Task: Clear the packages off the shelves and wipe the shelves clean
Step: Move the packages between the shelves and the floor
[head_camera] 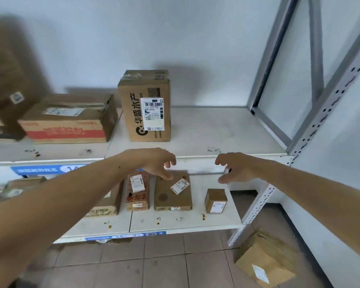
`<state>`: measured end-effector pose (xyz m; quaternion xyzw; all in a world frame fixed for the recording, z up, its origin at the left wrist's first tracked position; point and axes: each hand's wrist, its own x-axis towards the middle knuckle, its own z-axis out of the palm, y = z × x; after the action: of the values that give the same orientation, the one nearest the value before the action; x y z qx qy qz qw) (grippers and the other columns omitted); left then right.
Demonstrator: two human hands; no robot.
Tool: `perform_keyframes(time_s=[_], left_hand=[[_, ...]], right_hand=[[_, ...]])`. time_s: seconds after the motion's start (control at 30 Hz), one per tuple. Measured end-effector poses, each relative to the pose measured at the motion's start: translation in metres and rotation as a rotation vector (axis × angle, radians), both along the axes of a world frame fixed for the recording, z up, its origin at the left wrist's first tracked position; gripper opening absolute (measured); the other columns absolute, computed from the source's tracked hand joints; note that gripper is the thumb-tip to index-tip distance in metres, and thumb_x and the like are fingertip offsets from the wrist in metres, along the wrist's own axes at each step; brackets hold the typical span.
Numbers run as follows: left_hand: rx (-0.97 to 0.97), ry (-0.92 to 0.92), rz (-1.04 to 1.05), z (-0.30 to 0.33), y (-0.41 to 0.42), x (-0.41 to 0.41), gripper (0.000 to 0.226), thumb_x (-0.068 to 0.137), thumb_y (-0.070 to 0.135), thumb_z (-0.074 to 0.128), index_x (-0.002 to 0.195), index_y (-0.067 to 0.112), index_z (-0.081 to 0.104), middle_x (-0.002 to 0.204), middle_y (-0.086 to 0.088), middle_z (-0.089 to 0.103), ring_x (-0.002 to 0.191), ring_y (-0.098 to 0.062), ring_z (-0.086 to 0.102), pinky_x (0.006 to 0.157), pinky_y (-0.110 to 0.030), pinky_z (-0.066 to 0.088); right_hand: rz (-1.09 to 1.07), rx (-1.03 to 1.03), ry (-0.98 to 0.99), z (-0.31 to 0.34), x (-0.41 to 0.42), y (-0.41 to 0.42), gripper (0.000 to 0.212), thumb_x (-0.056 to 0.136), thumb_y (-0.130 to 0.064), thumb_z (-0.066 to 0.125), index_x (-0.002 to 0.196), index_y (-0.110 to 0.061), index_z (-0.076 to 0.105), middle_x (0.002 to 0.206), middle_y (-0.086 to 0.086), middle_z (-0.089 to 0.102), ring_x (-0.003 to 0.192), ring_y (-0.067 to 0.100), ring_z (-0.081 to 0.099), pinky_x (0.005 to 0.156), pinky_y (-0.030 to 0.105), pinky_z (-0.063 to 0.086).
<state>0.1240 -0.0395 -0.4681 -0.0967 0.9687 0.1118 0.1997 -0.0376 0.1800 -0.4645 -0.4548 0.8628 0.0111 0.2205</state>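
Head view: clearing step in hand, judged from packages remaining on both shelves; wiping not yet begun. Left hand (157, 163) and right hand (234, 169) empty, fingers loosely curled, held apart in front of upper shelf (216, 129) front edge. Upright carton (148, 107) standing mid-shelf, beyond and between both hands, untouched. Flat carton (69, 119) lying toward left end of the same shelf. Lower shelf (216, 221) carrying flat brown package (173, 192) directly below left hand, small box (215, 200) near right front corner. Stains along both front edges. Next move likely: reach forward, grip upright carton by both sides, lift clear.
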Motion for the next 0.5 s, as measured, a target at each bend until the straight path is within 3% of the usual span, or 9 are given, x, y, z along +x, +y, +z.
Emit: perform_keyframes(time_s=[0.2, 0.33, 0.5], left_hand=[[-0.040, 0.083, 0.065, 0.004, -0.080, 0.040, 0.053, 0.092, 0.043, 0.064, 0.136, 0.018, 0.049, 0.136, 0.002, 0.054, 0.123, -0.017, 0.051, 0.102, -0.030, 0.039], [-0.033, 0.154, 0.190, -0.001, -0.116, 0.048, 0.053, 0.091, 0.042, 0.065, 0.136, 0.017, 0.051, 0.140, 0.001, 0.052, 0.127, -0.017, 0.047, 0.105, -0.030, 0.036], [0.054, 0.248, 0.441, -0.014, -0.152, 0.039, 0.083, 0.084, 0.041, 0.074, 0.149, 0.013, 0.031, 0.148, -0.009, 0.042, 0.130, -0.026, 0.046, 0.107, -0.039, 0.040]], right_hand=[[0.036, -0.053, 0.013, 0.015, 0.026, -0.075, 0.062, 0.092, -0.038, 0.068, 0.144, -0.022, 0.036, 0.142, 0.003, 0.047, 0.125, 0.022, 0.048, 0.097, 0.029, 0.040], [0.027, -0.127, -0.014, 0.027, 0.029, -0.110, 0.078, 0.090, -0.034, 0.072, 0.150, -0.022, 0.024, 0.144, 0.006, 0.045, 0.125, 0.024, 0.049, 0.105, 0.036, 0.041], [0.004, -0.295, 0.004, 0.043, 0.008, -0.154, 0.099, 0.082, -0.033, 0.080, 0.154, -0.021, 0.013, 0.146, 0.011, 0.044, 0.127, 0.026, 0.049, 0.106, 0.041, 0.042]])
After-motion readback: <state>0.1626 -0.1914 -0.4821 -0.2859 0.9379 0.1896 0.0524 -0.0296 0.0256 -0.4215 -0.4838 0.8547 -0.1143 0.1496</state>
